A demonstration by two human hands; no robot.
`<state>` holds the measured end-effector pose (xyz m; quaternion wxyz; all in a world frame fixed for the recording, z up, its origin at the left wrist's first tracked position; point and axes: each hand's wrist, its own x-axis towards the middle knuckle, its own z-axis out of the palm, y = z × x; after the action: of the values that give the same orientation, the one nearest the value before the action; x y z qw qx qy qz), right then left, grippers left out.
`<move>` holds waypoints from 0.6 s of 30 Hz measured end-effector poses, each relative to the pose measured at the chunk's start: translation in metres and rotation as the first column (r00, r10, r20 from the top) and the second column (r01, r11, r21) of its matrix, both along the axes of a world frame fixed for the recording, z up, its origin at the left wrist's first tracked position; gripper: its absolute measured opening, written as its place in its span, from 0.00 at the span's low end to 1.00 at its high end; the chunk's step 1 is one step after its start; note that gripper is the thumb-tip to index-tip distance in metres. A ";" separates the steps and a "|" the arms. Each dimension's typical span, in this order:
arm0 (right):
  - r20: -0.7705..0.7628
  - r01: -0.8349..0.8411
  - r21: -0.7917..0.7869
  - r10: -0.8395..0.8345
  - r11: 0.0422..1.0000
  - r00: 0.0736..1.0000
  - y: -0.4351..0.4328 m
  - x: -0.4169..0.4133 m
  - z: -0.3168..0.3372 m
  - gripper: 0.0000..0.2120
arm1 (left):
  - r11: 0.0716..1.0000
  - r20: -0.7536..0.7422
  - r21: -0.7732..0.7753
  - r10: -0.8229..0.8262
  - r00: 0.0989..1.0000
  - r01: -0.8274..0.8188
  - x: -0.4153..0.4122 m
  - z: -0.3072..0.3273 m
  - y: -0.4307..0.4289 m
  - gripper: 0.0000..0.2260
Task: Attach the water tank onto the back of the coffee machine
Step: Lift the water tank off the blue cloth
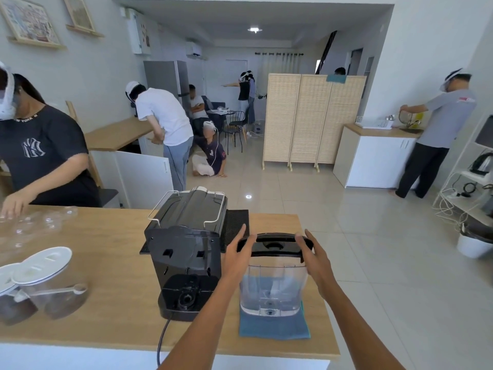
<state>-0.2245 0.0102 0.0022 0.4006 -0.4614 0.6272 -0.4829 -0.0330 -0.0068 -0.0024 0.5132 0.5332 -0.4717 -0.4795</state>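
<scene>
The clear plastic water tank [272,289] with a black lid [274,245] stands upright on a blue cloth [274,325], to the right of the black coffee machine [186,252]. The machine's back faces me, with its empty tank dock [185,295] at the bottom. My left hand [238,249] touches the lid's left end, fingers spread. My right hand [313,253] is at the lid's right end, fingers spread; neither hand is closed around the tank.
On the wooden counter [106,303], two lidded jars [50,281] of coffee stand at the left. A black mat [236,222] lies behind the machine, whose power cord [162,340] drops over the front edge. A person [42,156] handles clear cups at the far left.
</scene>
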 end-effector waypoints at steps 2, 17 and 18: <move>0.005 -0.024 0.013 0.024 1.000 1.000 0.000 -0.002 -0.001 0.36 | 1.000 0.005 0.008 -0.017 1.000 0.017 0.001 -0.003 0.000 0.26; -0.278 -0.169 0.064 0.181 0.983 0.944 0.023 -0.010 -0.032 0.40 | 0.966 0.314 0.056 -0.257 0.914 0.252 0.027 -0.035 0.029 0.41; -0.264 -0.161 0.059 0.171 0.985 0.949 0.023 -0.009 -0.032 0.40 | 0.967 0.323 0.049 -0.252 0.912 0.250 0.028 -0.036 0.030 0.41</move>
<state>-0.2337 0.0336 -0.0293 0.3598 -0.5660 0.6434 -0.3691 -0.0051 0.0232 -0.0380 0.3604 0.5419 -0.6130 -0.4480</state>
